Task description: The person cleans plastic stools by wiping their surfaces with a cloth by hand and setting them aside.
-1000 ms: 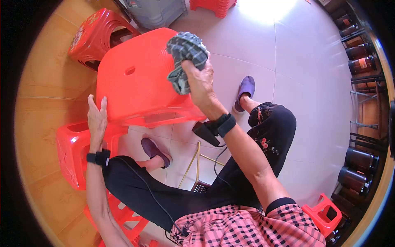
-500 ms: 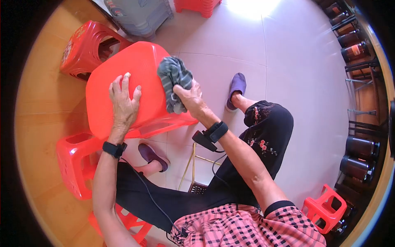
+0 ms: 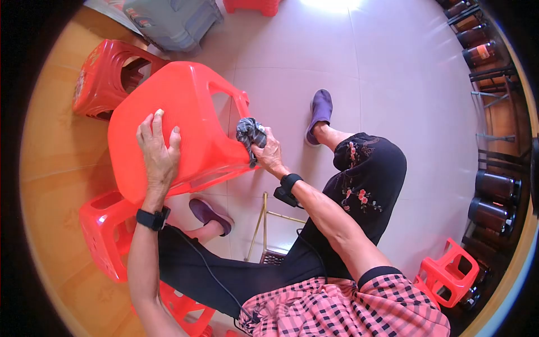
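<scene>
A red plastic stool (image 3: pixel 193 106) stands in front of me, its smooth seat facing up toward the camera. My left hand (image 3: pixel 157 151) lies on the seat with the fingers spread, holding nothing. In my right hand (image 3: pixel 270 154) is a bunched grey striped cloth (image 3: pixel 250 135). That hand presses the cloth against the stool's right side, by a leg below the seat edge. Part of the cloth is tucked under my fingers and hidden.
More red stools stand at the left, one behind (image 3: pixel 112 78) and one nearer (image 3: pixel 104 230). A small red stool (image 3: pixel 449 275) is at the lower right. Grey stacked plastic (image 3: pixel 174 25) stands at the back. Dark jars (image 3: pixel 494 199) line the right side. Cords run from my wristbands.
My right hand has moved the cloth from the seat's right edge down to the stool's side. The stool has tilted, showing more of its side and leg. My left hand stays on the seat.
</scene>
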Demonstrator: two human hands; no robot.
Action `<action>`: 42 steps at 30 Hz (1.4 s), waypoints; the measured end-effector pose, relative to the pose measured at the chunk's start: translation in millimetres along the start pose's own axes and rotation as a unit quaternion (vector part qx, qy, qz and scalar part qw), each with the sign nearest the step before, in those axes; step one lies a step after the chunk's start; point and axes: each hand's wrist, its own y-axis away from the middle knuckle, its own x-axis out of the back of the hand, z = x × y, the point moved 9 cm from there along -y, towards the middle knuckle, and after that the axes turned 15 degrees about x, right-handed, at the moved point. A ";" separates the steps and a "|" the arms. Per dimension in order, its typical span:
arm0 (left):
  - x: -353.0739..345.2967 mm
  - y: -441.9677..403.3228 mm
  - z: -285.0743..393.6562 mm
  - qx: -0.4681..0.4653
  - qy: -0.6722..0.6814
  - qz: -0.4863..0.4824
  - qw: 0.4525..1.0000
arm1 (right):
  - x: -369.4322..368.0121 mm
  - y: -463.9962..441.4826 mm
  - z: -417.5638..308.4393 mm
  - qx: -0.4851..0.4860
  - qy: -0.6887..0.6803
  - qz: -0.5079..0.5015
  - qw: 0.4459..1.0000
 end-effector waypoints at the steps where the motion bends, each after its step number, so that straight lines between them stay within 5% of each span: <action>1: 0.8 -0.2 1.3 0.000 -0.001 -0.003 1.000 | 0.2 4.2 11.9 -0.039 0.014 0.008 0.999; 13: 15.5 -0.1 16.7 -0.008 -0.030 -0.020 0.999 | 1.1 40.7 90.4 -0.146 0.187 -0.052 0.970; 17: 16.0 0.0 16.6 -0.009 -0.027 -0.019 0.999 | 7.9 79.4 121.5 -0.250 0.213 -0.087 0.940; 19: 16.5 -2.0 17.4 -0.016 -0.023 -0.011 1.000 | 7.5 92.5 128.9 -0.318 0.121 -0.031 0.940; 24: 16.2 -3.7 18.3 -0.012 0.006 -0.019 1.000 | 15.9 73.8 109.0 -0.285 0.107 0.068 0.950; 31: 13.5 -8.3 9.3 -0.012 0.012 0.014 1.000 | -9.7 49.9 85.5 -0.276 -0.170 0.017 0.946; 37: 9.2 -9.7 1.5 -0.015 0.010 0.040 0.999 | -8.5 27.6 13.9 -0.272 -0.229 0.004 0.935; 42: 6.3 -10.8 -0.8 -0.017 0.007 0.055 0.998 | -1.3 10.8 -54.7 -0.162 -0.277 0.029 0.947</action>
